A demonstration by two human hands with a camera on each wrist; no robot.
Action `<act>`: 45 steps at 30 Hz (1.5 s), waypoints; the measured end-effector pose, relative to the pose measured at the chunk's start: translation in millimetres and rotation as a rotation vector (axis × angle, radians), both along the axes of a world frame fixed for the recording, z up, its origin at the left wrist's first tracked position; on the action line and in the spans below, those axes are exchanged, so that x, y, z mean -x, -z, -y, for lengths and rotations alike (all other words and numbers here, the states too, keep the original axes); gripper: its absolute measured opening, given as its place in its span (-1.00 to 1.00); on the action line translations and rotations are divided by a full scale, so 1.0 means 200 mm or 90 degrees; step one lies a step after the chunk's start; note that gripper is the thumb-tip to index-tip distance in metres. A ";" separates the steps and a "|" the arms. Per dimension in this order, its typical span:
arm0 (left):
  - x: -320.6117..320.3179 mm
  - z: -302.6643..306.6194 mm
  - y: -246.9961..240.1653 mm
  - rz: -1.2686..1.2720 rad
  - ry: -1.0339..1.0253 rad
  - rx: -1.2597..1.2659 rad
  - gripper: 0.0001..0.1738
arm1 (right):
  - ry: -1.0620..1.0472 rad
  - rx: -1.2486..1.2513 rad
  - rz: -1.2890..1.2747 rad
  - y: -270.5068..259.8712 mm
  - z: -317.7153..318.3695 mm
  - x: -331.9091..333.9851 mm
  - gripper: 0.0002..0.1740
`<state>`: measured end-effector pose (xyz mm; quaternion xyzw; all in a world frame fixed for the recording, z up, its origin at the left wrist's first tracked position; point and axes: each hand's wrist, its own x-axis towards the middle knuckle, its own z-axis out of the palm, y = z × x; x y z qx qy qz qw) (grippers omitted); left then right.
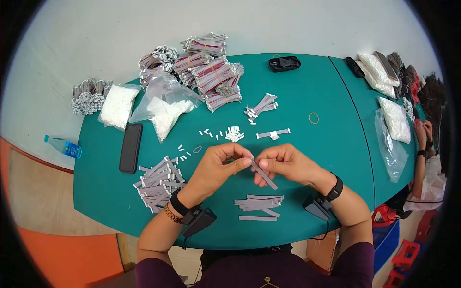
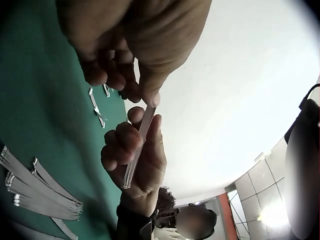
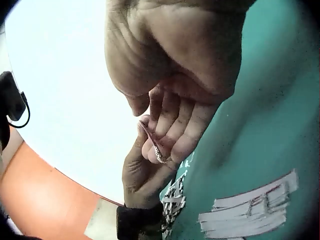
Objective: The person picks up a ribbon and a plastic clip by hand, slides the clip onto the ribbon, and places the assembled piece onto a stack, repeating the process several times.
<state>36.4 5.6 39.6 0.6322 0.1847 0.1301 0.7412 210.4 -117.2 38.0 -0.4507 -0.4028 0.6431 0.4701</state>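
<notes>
Above the green table (image 1: 307,158), my left hand (image 1: 223,165) pinches one end of a flat grey ribbon cable (image 1: 264,174) between thumb and fingertips. My right hand (image 1: 290,165) is close against it, with the cable running between its thumb and curled fingers in the left wrist view. The cable slants down toward me, its metallic end (image 3: 159,155) showing in the right wrist view. Below the hands lies a small stack of similar grey cables (image 1: 259,204). Past them is a cable with a white piece (image 1: 274,135) at its middle.
Cables with white ends (image 1: 158,185) are heaped at left, near a black phone (image 1: 130,149). Small white connectors (image 1: 234,134) lie scattered beyond my hands. Bundled cables (image 1: 211,77) and bags of white parts (image 1: 119,106) stand at the back. Another person's arm (image 1: 420,158) shows at far right.
</notes>
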 end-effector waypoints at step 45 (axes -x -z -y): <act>0.00 0.11 0.11 0.063 -0.172 0.043 -0.90 | 0.159 -0.075 0.097 0.08 0.04 0.15 -0.81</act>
